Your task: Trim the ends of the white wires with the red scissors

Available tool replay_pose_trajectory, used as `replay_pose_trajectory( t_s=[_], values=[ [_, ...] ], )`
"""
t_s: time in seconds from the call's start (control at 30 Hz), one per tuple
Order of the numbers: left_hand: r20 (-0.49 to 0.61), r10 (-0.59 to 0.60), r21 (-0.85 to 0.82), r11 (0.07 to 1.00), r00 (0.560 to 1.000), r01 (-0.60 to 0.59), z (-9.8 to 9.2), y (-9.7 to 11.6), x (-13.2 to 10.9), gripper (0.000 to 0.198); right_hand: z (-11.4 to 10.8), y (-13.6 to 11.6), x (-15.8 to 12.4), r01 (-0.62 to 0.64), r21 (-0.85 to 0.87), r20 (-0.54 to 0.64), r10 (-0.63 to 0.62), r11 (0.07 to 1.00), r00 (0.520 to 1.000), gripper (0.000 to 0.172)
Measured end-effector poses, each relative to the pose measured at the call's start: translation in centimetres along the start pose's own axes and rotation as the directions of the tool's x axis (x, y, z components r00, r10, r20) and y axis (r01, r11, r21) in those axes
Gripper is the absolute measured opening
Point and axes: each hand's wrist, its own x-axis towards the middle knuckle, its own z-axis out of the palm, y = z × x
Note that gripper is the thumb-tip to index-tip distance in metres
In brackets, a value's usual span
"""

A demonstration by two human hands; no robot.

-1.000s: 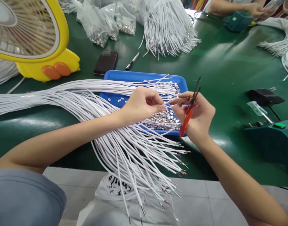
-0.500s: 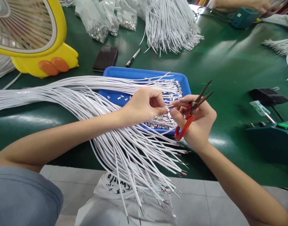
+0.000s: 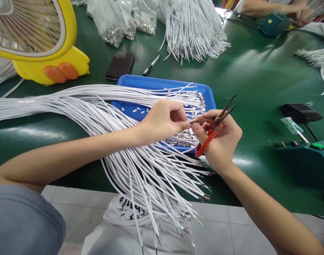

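Over a blue tray (image 3: 162,81), my left hand (image 3: 164,118) pinches the end of a white cable between thumb and forefinger. My right hand (image 3: 220,138) meets it there, thumb and fingertips closed near the cable end. Scissors (image 3: 208,140) with red handles hang on my right hand, blades pointing up and away. Whether the right fingertips also grip a small metal piece is too small to tell. Many small silvery metal pieces (image 3: 184,139) lie in the tray. A bundle of white cables (image 3: 130,159) runs from the left, under my left forearm, its stripped coloured ends fanned toward me.
A yellow fan (image 3: 53,67) stands at the left. Behind the tray are a phone (image 3: 120,65), a pen (image 3: 151,66), bags of metal parts (image 3: 111,32) and more white cables (image 3: 194,32). A dark green machine (image 3: 307,159) sits right; another person's hand (image 3: 301,13) is far right.
The view has shifted slightly. Both hands stay together at the cable end, and the scissors in my right hand have tilted a little.
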Motion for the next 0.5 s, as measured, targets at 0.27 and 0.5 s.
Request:
replay_pose_trajectory(
  t_s=[0.27, 0.5],
  values=[
    [0.013, 0.11, 0.002, 0.994, 0.994, -0.11, -0.5, -0.2, 0.2, 0.017, -0.7, 0.9, 0.8, -0.019, -0.155, 0.045, 0.026, 0.988, 0.999, 0.029],
    [-0.073, 0.143, -0.02, 0.989, 0.987, -0.145, -0.7, -0.1, 0.3, 0.011, -1.1, 0.2, 1.0, 0.084, -0.462, 0.221, 0.022, 0.883, 0.975, 0.027]
  ],
)
